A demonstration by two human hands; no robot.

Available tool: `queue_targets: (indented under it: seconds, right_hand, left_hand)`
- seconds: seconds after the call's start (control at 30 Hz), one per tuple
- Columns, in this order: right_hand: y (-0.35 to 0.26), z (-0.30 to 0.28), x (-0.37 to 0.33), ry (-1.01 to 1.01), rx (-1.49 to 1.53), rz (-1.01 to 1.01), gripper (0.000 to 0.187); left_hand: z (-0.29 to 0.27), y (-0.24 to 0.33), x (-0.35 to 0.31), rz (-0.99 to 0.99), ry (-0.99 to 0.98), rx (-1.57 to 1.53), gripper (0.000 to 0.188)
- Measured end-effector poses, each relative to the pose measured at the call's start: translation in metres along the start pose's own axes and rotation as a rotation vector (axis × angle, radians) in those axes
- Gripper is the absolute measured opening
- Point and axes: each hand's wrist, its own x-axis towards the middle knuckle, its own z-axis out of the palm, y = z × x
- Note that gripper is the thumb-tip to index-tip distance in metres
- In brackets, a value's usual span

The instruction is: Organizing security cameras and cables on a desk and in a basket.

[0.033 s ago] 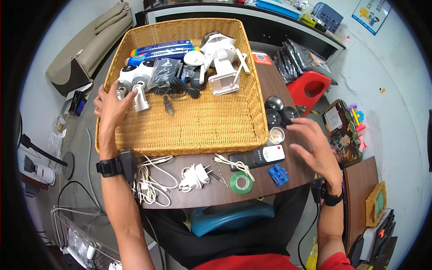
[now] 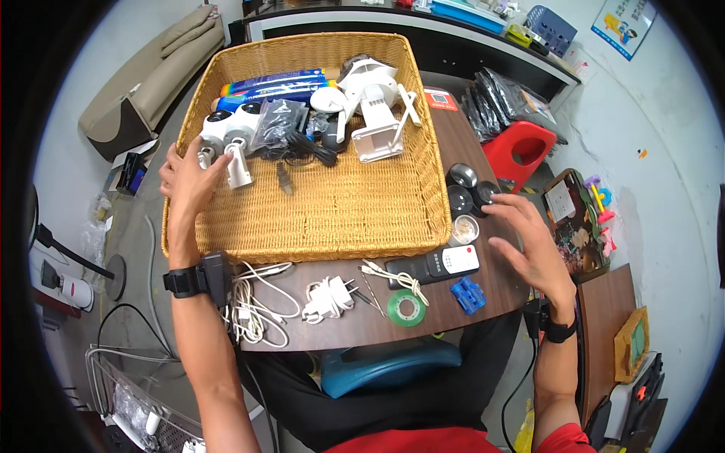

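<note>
My left hand [image 2: 189, 181] grips the left wall of a wicker basket [image 2: 325, 219], fingers outside and thumb inside. The thumb lies by the white bracket [image 2: 238, 167] of one of two white security cameras [image 2: 243, 124]. My right hand [image 2: 532, 245] hovers over the right side of the table, fingers spread, holding nothing. Its fingertips are close to several black round containers [image 2: 460, 201] and a small clear tub [image 2: 465, 229]. Also in the basket are a larger white camera [image 2: 374, 98], blue rolls or boxes [image 2: 276, 97], a bagged grey item [image 2: 279, 124] and a black cable [image 2: 317, 151].
Along the table's near edge lie white cables [image 2: 253, 313], a white plug adapter [image 2: 330, 300], green tape [image 2: 395, 308], a white-and-black remote [image 2: 457, 259] and a blue plastic piece [image 2: 469, 294]. A red stool [image 2: 521, 147] stands right; a beige sofa [image 2: 151, 83] is far left.
</note>
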Motion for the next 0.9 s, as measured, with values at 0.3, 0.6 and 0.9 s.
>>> queue_targets:
  seconds: [0.3, 0.6, 0.9]
  right_hand:
    - [0.02, -0.01, 0.015, -0.056, -0.003, 0.049, 0.043]
    - [0.018, -0.008, 0.018, -0.05, 0.005, 0.068, 0.048]
    - [0.022, -0.013, 0.019, -0.024, -0.003, 0.049, 0.046]
  left_hand:
    - [0.013, -0.006, -0.004, 0.029, 0.046, 0.007, 0.086]
    - [-0.028, -0.018, 0.004, 0.089, 0.03, -0.453, 0.076]
    - [-0.06, -0.026, -0.002, -0.038, -0.155, -0.74, 0.087]
